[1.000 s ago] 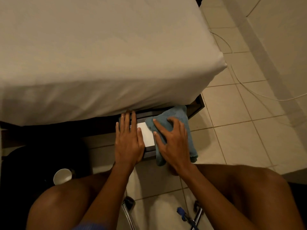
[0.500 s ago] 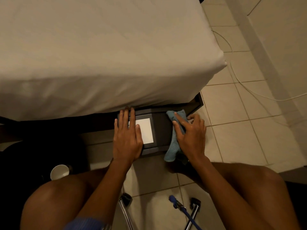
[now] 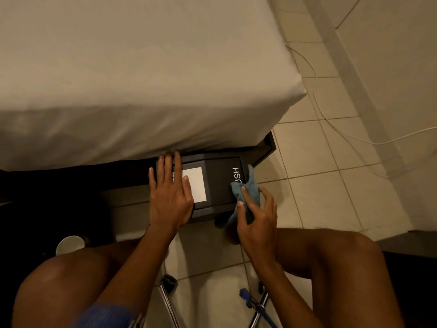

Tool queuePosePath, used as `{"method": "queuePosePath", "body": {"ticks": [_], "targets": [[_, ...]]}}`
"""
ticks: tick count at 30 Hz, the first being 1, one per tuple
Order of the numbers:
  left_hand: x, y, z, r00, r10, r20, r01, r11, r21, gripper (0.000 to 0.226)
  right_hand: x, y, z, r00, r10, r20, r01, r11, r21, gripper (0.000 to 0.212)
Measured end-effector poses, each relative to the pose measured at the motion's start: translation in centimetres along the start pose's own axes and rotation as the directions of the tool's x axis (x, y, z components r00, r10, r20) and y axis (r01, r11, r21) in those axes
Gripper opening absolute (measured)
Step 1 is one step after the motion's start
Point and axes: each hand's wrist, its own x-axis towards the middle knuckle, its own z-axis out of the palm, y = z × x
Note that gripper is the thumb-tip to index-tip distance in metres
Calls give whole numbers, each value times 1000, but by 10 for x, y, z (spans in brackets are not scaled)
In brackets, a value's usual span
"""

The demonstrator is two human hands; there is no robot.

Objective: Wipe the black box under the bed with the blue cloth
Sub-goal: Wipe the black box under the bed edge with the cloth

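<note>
The black box [image 3: 218, 185] lies on the tiled floor, half out from under the bed [image 3: 142, 79]. It carries a white label and white lettering on its top. My left hand [image 3: 169, 192] rests flat on the box's left part, fingers spread, partly over the label. My right hand [image 3: 256, 216] grips the bunched blue cloth [image 3: 247, 190] against the box's right edge, and the cloth's tail hangs down the side to the floor.
A white cable [image 3: 335, 124] runs over the tiles near the wall at right. A white cup [image 3: 69, 245] stands on the dark floor at left. Metal chair legs [image 3: 168, 301] and a blue-tipped stick [image 3: 255, 306] sit between my knees.
My right hand has dragged the cloth from the middle of the box top to its right edge, baring the lettering. The cloth is more bunched. My left hand has stayed put.
</note>
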Motion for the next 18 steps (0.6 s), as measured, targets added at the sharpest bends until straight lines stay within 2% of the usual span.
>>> {"method": "queuePosePath", "body": {"ticks": [3, 9, 15, 18], "targets": [[-1, 0, -1, 1000, -3, 8, 3, 1000, 17, 62, -7, 0, 2, 999, 33, 4, -34, 996, 80, 42], [1, 0, -3, 999, 18, 35, -20, 998, 59, 63, 29, -4, 7, 997, 80, 4, -80, 995, 65, 42], [1, -1, -3, 1000, 18, 19, -19, 999, 30, 63, 86, -13, 14, 997, -9, 82, 1, 995, 104, 41], [2, 0, -3, 1000, 18, 14, -19, 999, 26, 63, 93, -10, 17, 994, 15, 110, -34, 985, 170, 41]]}}
